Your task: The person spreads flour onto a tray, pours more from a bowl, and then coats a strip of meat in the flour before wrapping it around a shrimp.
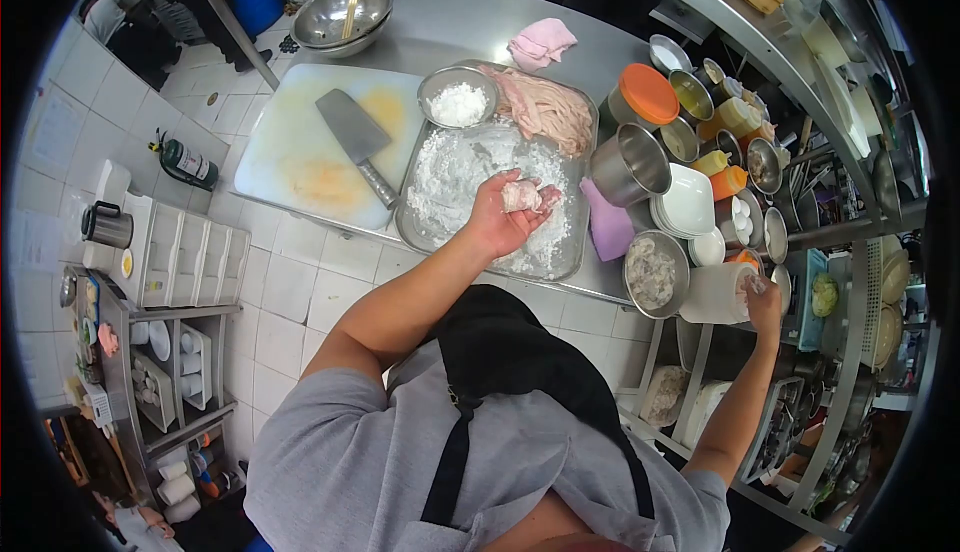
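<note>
A pale pink, flour-dusted piece of raw meat [521, 196] rests in my left hand [503, 217], palm up, fingers curled around it. That hand is over a metal tray [412, 210] spread with white flour [455, 177]. Long strips of raw meat [548, 112] lie at the tray's far right corner, beside a metal bowl of white powder [458, 104]. My right hand [762, 299] reaches to the mouth of a tall white tub [712, 294], its fingers mostly hidden at the opening. Next to the tub sits a metal bowl [656, 274] with pale, wet-looking contents.
Left of the tray, a cleaver [355, 137] lies on a white cutting board [285, 142]. Stacked steel bowls with chopsticks [352, 10] stand beyond. A pink cloth [541, 44] and purple cloth [606, 222] lie nearby. On the right are an orange-lidded container [648, 94], a steel pot [630, 165] and white dishes [684, 200].
</note>
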